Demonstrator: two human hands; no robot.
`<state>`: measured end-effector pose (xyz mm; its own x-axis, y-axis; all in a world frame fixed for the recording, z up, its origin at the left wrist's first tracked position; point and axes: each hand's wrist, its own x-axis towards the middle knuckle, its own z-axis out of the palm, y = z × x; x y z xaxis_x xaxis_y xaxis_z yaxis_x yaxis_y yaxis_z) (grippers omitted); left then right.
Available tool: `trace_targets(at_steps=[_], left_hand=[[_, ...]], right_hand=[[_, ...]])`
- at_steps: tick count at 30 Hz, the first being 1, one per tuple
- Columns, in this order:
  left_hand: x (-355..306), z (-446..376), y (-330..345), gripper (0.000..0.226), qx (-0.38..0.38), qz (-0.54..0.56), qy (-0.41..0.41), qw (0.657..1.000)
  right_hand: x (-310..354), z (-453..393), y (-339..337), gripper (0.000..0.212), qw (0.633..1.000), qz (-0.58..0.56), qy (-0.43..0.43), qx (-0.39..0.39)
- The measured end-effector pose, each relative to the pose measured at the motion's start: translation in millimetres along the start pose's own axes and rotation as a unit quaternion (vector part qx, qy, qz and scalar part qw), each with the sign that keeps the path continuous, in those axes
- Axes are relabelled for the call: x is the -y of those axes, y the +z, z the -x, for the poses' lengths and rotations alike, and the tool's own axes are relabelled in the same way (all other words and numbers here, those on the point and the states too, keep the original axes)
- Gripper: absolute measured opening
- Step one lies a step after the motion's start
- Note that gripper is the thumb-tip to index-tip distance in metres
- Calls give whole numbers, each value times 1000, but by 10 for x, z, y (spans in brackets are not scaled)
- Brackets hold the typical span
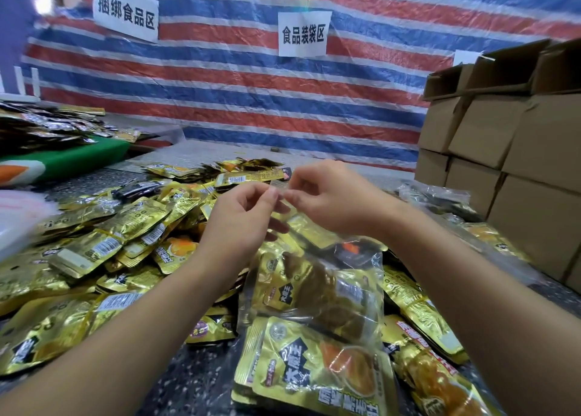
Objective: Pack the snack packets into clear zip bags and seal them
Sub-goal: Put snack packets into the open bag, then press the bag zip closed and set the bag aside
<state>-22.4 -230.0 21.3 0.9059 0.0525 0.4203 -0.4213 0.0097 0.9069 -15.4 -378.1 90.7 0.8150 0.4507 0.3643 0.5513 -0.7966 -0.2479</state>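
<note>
Hanging below both hands (pinching its top): zip bag.

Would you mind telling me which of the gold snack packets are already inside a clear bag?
Those in the clear zip bag hanging from both hands, left hand and right hand pinching its top; all others lie loose.
</note>
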Motion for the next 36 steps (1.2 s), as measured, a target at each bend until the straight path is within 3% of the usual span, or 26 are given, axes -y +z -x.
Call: trace_targets(at_steps=[19, 24, 36], left_hand=[[38, -6, 6, 16, -28, -53, 50, 997], [37, -6, 17, 20, -12, -39, 30, 999], [56, 12, 8, 28, -45, -84, 112, 989]], right_hand=[[89, 9, 102, 17, 998, 42, 13, -46], [114, 21, 82, 16, 999, 41, 12, -31], [-15, 187, 13, 21, 999, 29, 29, -19]])
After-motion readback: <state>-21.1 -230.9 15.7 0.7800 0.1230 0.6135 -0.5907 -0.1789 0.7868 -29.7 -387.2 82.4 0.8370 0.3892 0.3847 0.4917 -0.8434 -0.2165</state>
